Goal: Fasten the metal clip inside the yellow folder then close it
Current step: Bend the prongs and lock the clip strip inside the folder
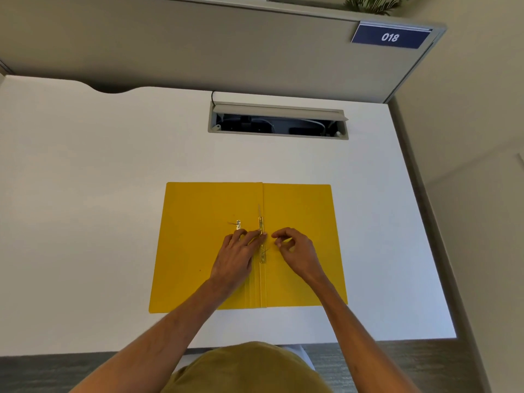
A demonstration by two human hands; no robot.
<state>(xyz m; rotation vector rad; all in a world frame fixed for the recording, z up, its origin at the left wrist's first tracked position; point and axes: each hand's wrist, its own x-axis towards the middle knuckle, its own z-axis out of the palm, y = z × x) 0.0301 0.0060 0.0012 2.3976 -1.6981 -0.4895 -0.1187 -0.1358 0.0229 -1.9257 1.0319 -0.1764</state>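
The yellow folder lies open on the table. The metal clip at its spine is pressed by the left hand; the right hand is pinched, apparently on a prong. Fastening is judged underway; flattening the prongs, then closing, is called for.

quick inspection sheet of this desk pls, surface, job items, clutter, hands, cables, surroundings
surface: white desk, bare around the job
job's things: yellow folder lies open flat; metal clip along its spine, a loose metal piece on the left flap
clutter: nothing seen
grippers: left hand fingertips on the clip; right hand pinched beside it, contents unclear
cables: one dark cable by the open cable hatch
surroundings: grey partition, sign 018, plant
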